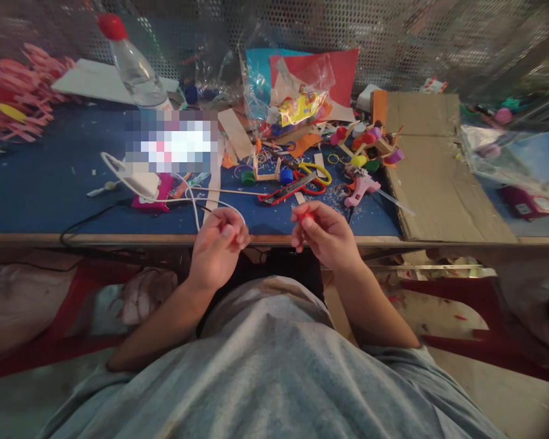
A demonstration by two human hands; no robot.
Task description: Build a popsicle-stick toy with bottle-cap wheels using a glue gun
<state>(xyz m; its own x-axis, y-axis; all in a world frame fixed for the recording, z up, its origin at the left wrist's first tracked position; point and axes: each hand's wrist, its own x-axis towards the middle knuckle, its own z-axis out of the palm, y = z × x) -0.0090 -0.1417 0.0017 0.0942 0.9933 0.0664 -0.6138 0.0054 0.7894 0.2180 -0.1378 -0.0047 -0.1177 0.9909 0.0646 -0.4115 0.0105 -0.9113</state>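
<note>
My right hand (332, 238) is closed in a pinch around a small red piece (306, 217), mostly covered by the fingers. My left hand (216, 250) is held level with it at the table's front edge, fingers curled in and thumb pressed against them. A reddish tint shows at its fingertips, but I cannot make out what they hold. Just beyond the hands lie a red-and-black utility knife (281, 194) and yellow-and-red handled scissors (318, 175). A pink glue gun (362, 188) with a clear glue stick rests to the right.
Cardboard (443, 177) covers the table at right. A red-capped bottle (139, 73) stands at back left, near a blurred bright screen (178, 143). A white cable (196, 201) loops near my left hand. Bottle caps, wooden sticks and paper scraps litter the middle. Pink pieces (18, 91) heap at far left.
</note>
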